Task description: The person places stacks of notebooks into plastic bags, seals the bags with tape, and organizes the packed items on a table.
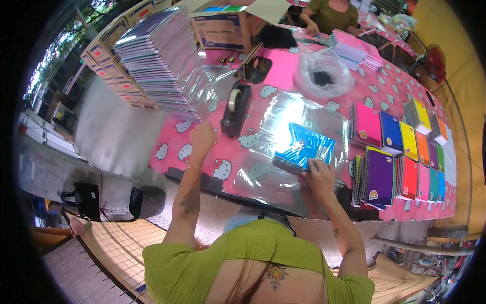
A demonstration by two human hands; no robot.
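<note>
A blue notebook bundle (309, 146) in shiny clear plastic lies near the table's front edge, on a sheet of clear plastic (276, 114). My right hand (321, 176) grips its near right corner, fingers over the top; the thumb is hidden. Further left, my left hand (203, 137) is closed like a fist above the table, between the tall stack of plastic-wrapped notebooks (159, 63) and the black tape dispenser (236, 110). Whatever its fingers hold, if anything, cannot be made out. A roll of tape (234, 100) sits in the dispenser.
Spiral notebooks (379, 175) in several colours stand in rows at the right. A clear plastic bag (324, 73), pink paper (281, 68) and an open carton (223, 31) lie further back. Across the table sits another person (334, 15) beside a notebook stack (354, 48).
</note>
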